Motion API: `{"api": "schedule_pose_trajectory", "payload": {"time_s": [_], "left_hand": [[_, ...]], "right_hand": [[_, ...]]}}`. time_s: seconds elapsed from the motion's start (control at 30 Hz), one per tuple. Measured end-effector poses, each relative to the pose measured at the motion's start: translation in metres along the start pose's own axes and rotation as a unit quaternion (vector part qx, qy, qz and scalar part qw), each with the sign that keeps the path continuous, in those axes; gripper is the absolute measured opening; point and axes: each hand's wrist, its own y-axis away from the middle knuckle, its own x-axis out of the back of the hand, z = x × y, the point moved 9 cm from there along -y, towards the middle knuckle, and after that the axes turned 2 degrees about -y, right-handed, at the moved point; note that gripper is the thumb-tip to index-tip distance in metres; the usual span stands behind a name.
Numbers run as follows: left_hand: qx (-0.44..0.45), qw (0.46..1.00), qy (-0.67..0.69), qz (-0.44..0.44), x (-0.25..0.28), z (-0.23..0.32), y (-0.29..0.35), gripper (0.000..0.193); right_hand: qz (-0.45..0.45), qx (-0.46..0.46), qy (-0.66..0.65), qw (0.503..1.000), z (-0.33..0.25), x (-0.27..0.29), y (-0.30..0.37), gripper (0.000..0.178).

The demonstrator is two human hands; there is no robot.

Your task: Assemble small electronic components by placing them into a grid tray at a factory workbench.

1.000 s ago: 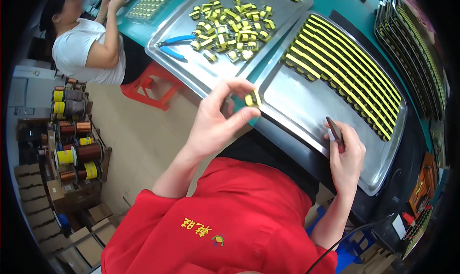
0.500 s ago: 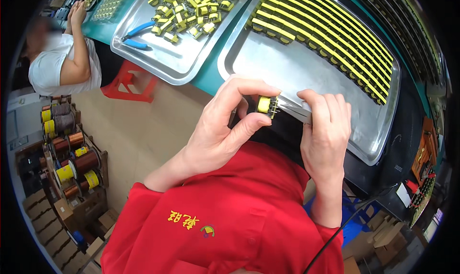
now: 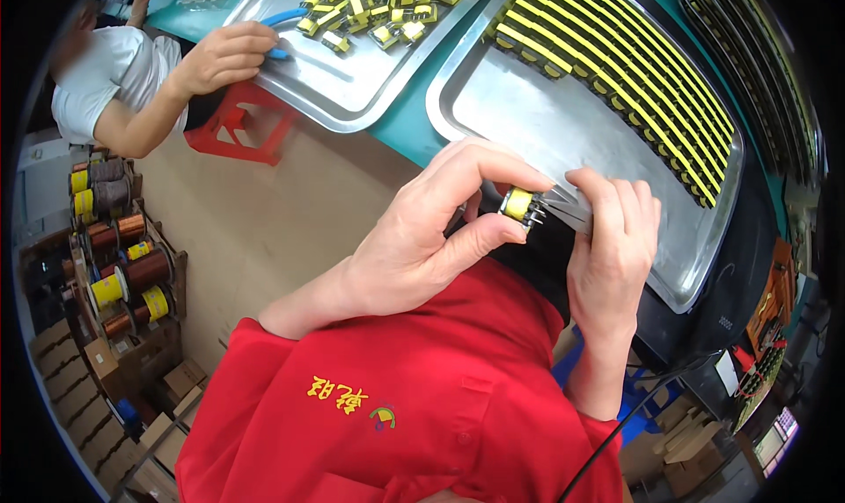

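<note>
My left hand (image 3: 422, 226) pinches a small transformer (image 3: 519, 205) between thumb and fingers. It has a yellow-wrapped, black body, and its metal pins face right. My right hand (image 3: 612, 248) is closed round grey metal tweezers (image 3: 570, 211), whose tips reach the pins. Whether the tips grip a pin is too small to tell. Just beyond my hands lies a metal tray (image 3: 502, 107) with many yellow and black transformers (image 3: 642, 72) standing in tight rows.
To the left, another metal tray (image 3: 339, 89) holds a loose pile of transformers (image 3: 378, 10). A co-worker's hand (image 3: 231, 56) is at blue-handled pliers (image 3: 286, 16) on it. Below are a red stool (image 3: 242, 129) and a rack of wire spools (image 3: 151, 272). Stacked trays (image 3: 748, 63) stand far right.
The co-worker's hand has come to the blue-handled pliers on the left tray. My hands, with the transformer and tweezers, have shifted slightly right in view. My grips look the same.
</note>
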Motion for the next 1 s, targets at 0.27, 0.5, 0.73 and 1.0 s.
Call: {"api": "schedule_pose_trajectory", "payload": {"time_s": [0.27, 0.5, 0.73, 1.0], "left_hand": [[-0.013, 0.999, -0.044, -0.007, -0.001, 0.003, 0.0, 0.028], [-0.03, 0.994, -0.106, -0.01, 0.0, 0.004, -0.001, 0.03], [-0.039, 0.989, -0.144, 0.006, 0.0, 0.01, -0.006, 0.04], [-0.072, 0.968, -0.204, 0.13, 0.022, 0.001, -0.005, 0.034]], "right_hand": [[-0.03, 0.029, 0.042, 0.998, -0.001, 0.004, 0.0, 0.037], [-0.051, 0.05, 0.073, 0.995, -0.002, 0.004, -0.004, 0.034], [-0.025, 0.073, 0.09, 0.993, 0.002, 0.005, -0.006, 0.028], [-0.048, -0.019, 0.004, 0.999, 0.031, 0.0, 0.004, 0.041]]}}
